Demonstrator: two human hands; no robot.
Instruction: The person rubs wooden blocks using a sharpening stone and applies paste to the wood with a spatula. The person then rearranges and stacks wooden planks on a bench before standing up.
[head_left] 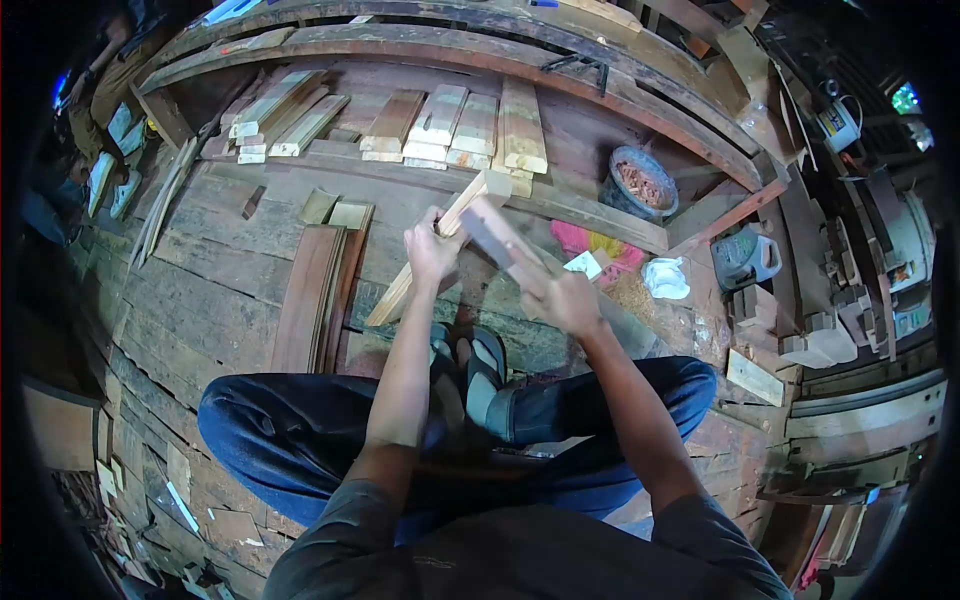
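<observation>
My left hand (431, 252) is closed around a long light wooden board (397, 298), which slants from lower left up to the right in front of my feet. In my right hand (567, 298) is a flat, dark, blurred piece (492, 232), gripped at its lower right end. Its upper left end overlaps the board near the board's upper end in the view; whether the two touch I cannot tell. A stack of reddish-brown planks (308, 290) lies on the floor left of my left hand.
Cut boards (435, 118) lie in rows under a long wooden bench (400, 42). A bucket of shavings (642, 182), a white cloth (666, 278) and a plastic jug (745, 258) are on the right. Another person's feet (112, 188) show at the far left.
</observation>
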